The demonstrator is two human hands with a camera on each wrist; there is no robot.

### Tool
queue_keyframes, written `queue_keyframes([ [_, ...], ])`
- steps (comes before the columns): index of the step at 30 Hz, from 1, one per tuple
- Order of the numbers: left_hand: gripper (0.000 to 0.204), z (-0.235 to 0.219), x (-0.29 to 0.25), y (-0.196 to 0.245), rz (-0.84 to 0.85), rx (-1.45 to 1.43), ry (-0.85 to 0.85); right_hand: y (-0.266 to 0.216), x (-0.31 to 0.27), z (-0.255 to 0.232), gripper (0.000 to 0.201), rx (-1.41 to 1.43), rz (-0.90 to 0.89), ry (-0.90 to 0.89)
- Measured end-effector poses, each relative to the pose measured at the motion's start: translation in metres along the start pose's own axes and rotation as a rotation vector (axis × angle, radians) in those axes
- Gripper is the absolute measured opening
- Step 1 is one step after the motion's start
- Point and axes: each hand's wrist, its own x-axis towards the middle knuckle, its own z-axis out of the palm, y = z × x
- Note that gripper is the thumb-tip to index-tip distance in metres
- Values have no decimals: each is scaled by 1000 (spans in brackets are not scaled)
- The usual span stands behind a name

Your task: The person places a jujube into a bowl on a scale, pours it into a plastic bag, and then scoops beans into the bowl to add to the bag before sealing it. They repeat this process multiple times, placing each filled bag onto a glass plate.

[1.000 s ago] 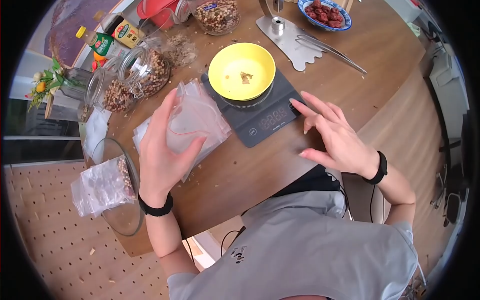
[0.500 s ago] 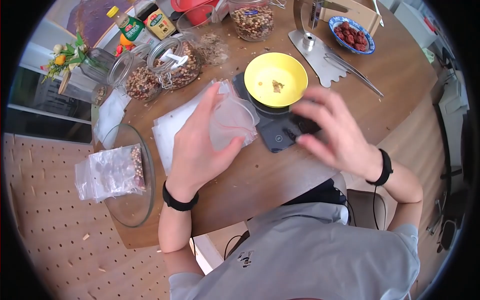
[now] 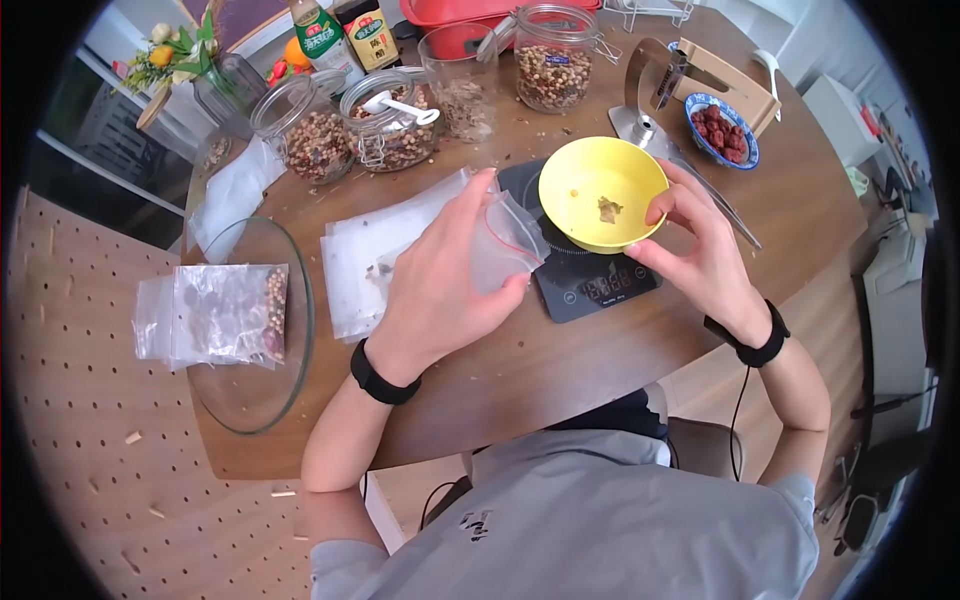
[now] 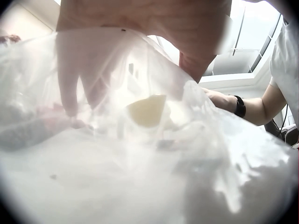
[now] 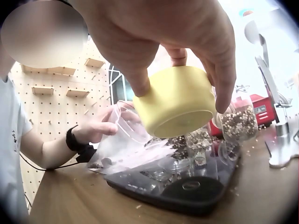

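Note:
The right hand (image 3: 705, 255) grips the rim of a yellow bowl (image 3: 590, 190) holding a few brown scraps. In the right wrist view the bowl (image 5: 175, 100) is lifted and tilted above the black scale (image 5: 191, 191). The left hand (image 3: 440, 275) holds a clear zip bag (image 3: 505, 240) with its mouth spread between thumb and fingers, left of the bowl. More flat bags (image 3: 350, 290) lie under that hand. Through clear plastic, the left wrist view shows the bowl (image 4: 147, 111) faintly.
A glass plate (image 3: 300, 370) bears filled bags (image 3: 230, 315) at the left. Along the back stand jars of mixed beans (image 3: 318, 145), bottles (image 3: 325, 40) and a red container (image 3: 450, 12). Behind the bowl are a metal stand (image 3: 640, 125), tongs (image 3: 735, 220) and a blue-patterned bowl of red dates (image 3: 750, 158).
The right hand has moved from the scale's display to the yellow bowl, gripped it and raised it off the scale. The left hand still spreads the bag, and the head view has shifted.

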Motion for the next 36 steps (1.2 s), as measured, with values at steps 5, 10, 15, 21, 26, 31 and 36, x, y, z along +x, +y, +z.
queue_keyframes([
  [5,93,0,0,3,0,-56,32,-41,17,-6,38,-93,-182,-76],
  [10,100,-1,0,-3,-5,-134,86,-79,42,-13,43,-397,-450,-132],
  [15,102,-5,1,-5,-21,-223,157,-108,49,-15,46,-504,-576,-159],
  [21,103,-5,3,-5,11,-381,200,-115,61,-18,45,-634,-910,-165],
  [26,102,-7,1,-6,70,-385,245,-99,60,-13,25,-669,-1161,-70],
  [31,101,-6,1,-5,78,-427,210,-86,49,-12,24,-549,-987,-16],
  [36,102,-10,-1,-3,52,-401,174,-58,40,-17,33,-69,-300,12],
])
